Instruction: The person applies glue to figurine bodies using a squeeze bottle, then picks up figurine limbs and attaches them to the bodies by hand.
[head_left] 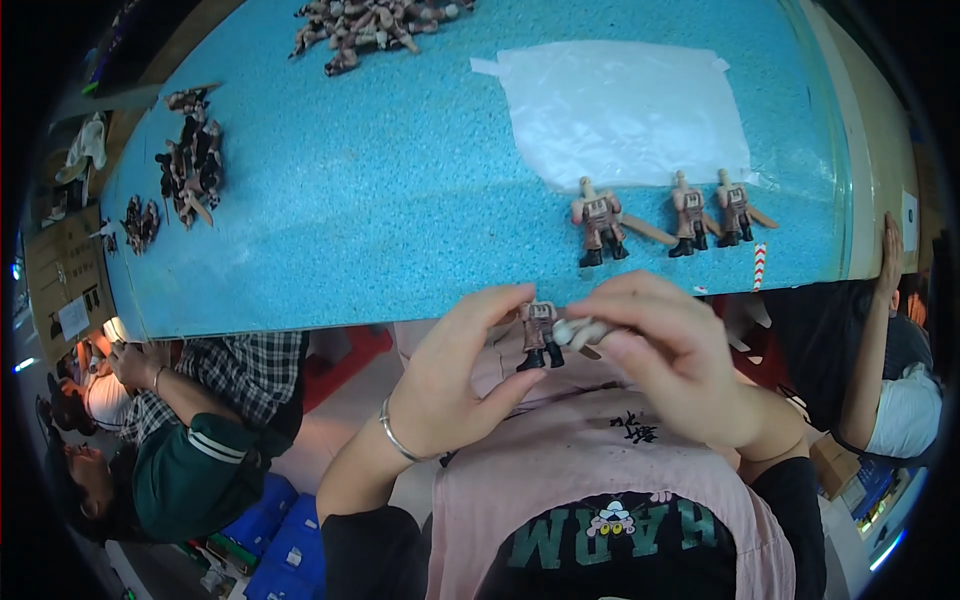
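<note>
Between the thumb and fingers of my left hand is a small toy figure with a pale upper body, brownish trousers and black boots. My right hand pinches a small pale, rounded piece against the figure's side; its exact kind I cannot make out. Both hands are just off the table's near edge. Beyond my right hand, three similar figures lie in a row on the blue table: a left one, a middle one and a right one, with flat brown sticks beside them.
A white plastic sheet is taped to the table behind the row. Figure parts form a far heap and several left-hand piles. One person in a green sleeve sits at left; another person's arm rests at the right edge.
</note>
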